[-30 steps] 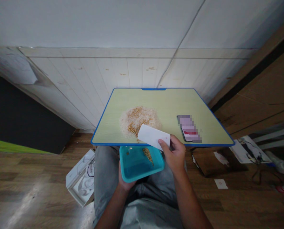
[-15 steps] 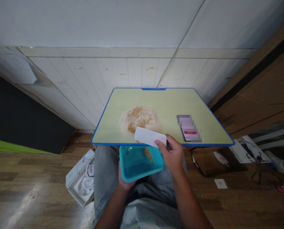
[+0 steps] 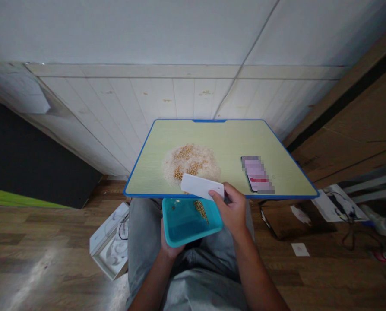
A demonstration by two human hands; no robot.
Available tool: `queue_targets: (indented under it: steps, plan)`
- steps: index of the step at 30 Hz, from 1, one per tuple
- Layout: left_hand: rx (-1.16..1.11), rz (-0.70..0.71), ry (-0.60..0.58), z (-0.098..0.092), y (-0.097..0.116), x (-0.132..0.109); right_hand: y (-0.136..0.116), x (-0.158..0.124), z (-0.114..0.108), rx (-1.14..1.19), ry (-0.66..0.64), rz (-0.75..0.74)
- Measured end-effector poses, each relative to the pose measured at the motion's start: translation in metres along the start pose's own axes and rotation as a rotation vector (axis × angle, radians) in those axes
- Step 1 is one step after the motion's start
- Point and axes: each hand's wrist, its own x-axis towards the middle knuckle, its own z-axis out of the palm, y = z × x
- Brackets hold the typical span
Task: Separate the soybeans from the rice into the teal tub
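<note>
My right hand (image 3: pixel 233 211) pinches a white plastic card (image 3: pixel 202 186) and holds it on edge at the near rim of a small blue-edged table (image 3: pixel 277 142), just in front of a heap of white rice mixed with yellow beans (image 3: pixel 191 162). Under the table edge, over my lap, my left hand (image 3: pixel 167 246) grips a teal tray (image 3: pixel 190 221) from below. A short line of yellow beans (image 3: pixel 200 210) lies inside the tray.
A phone (image 3: pixel 257 174) lies on the right part of the table. A white box (image 3: pixel 110 242) sits on the wooden floor to my left. Papers and cables (image 3: pixel 338 207) litter the floor at right. Wall panels rise behind the table.
My right hand has drawn the white card to the left and toward the near table edge, tipping it flatter. The teal tray and my left hand have stayed put.
</note>
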Motion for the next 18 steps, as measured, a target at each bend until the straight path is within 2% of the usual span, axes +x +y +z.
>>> queue_targets:
  steps: [5,10,16,18]
  plan:
    - [-0.003,0.015,-0.053,-0.012,-0.003,0.000,-0.003,0.000,0.002,0.002,0.002,-0.015]
    - [-0.014,0.018,-0.065,-0.012,-0.003,0.001,-0.003,-0.002,0.001,0.016,-0.020,-0.031]
    - [-0.008,0.039,-0.077,-0.006,-0.004,0.000,0.012,-0.009,-0.002,-0.002,0.205,0.007]
    - [0.001,0.032,-0.067,-0.005,-0.004,-0.001,0.015,-0.012,-0.003,-0.006,0.240,0.016]
